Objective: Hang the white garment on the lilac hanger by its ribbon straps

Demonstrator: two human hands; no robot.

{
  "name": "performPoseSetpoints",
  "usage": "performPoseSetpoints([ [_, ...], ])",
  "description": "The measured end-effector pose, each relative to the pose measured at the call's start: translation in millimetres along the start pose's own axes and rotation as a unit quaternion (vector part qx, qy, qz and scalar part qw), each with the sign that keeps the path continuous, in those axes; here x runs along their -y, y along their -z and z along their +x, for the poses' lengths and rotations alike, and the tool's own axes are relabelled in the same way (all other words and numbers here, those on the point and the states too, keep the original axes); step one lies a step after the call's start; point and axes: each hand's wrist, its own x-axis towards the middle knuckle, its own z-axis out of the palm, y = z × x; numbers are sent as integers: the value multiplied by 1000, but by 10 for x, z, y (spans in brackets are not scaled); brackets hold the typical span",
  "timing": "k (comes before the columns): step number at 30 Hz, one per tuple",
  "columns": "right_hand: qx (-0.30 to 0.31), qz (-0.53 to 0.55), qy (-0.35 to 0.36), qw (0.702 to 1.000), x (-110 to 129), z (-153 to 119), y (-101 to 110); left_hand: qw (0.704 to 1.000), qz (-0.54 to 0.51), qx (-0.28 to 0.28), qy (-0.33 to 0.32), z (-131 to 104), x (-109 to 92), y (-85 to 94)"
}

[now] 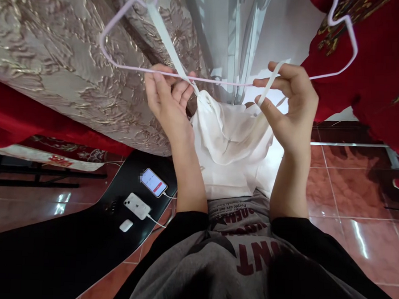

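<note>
A thin lilac clothes hanger (219, 82) is stretched across the upper middle of the view, its hook cut off at the top. My left hand (170, 96) is closed around the hanger's lower bar near its middle. From the bar hangs a white strappy camisole (233, 147) of light, sheer cloth. Its left strap (165, 38) runs up over the hanger's left shoulder. My right hand (291, 98) has the other strap (271, 82) looped over its fingers and thumb, holding it taut. The right fingertips also touch or nearly touch the hanger's bar.
Embossed beige curtain fabric (73, 67) hangs at the left and red cloth (384, 74) at the right. On a black bench (47, 244) lie a lit phone (154, 183), a white phone (136, 206) and a small white case (126, 226), with charging cables. Red tiles (347, 188) cover the floor.
</note>
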Motion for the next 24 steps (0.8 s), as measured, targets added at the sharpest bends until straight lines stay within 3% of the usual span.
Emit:
performPoseSetpoints([
  [3,19,5,39,999,26,-4,57,1000,10,-26,-2,-4,-21,-93],
  [8,-167,-10,140,976,-236,-2,360,996,37,-71,-38,-4,-32,-140],
  [10,-203,-7,148,968,-376,2,570,995,45,-75,-38,-14,-31,-155],
  [15,-155,7,102,983,-418,65,931,993,53,-95,-42,-8,-52,-181],
  [19,-103,34,109,988,-187,280,932,995,45,-93,-14,35,-33,-156],
  [24,-12,-81,115,990,71,540,885,995,43,-75,43,58,28,-86],
])
